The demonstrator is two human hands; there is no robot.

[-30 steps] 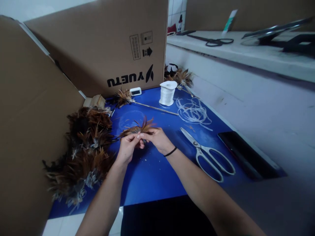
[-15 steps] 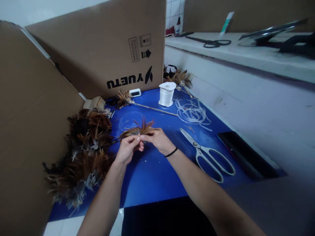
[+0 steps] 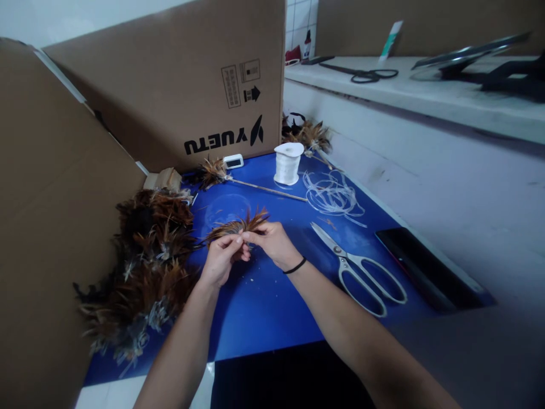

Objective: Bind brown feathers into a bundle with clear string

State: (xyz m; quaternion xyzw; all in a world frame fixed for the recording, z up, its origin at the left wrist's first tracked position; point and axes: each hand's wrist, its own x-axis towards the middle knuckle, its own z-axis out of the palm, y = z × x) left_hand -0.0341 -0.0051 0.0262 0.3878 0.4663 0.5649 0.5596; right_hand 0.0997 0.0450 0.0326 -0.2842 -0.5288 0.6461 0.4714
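Observation:
Over the blue table [image 3: 268, 307], a small bunch of brown feathers [image 3: 232, 228] fans out away from me. My left hand [image 3: 223, 255] pinches its near end. My right hand [image 3: 272, 241] closes on the same bunch from the right, thumb and fingertips meeting those of my left hand. The fingers partly hide the base of the feathers. Several feather bundles with pale tied ends [image 3: 157, 250] are heaped left of my left hand. Large silver scissors [image 3: 353, 267] lie to the right of my right hand.
A white spool [image 3: 288, 163], a loose coil of clear strip [image 3: 334, 196] and a thin stick with feathers [image 3: 268, 189] lie farther back. A black phone [image 3: 426, 270] is at the right edge. Cardboard [image 3: 170, 85] walls the left and back; a white ledge [image 3: 409, 91] runs right.
The fingers of my right hand have shifted slightly on the feather bunch, and the feathers beside them spread a little differently. Both hands stay in nearly the same place.

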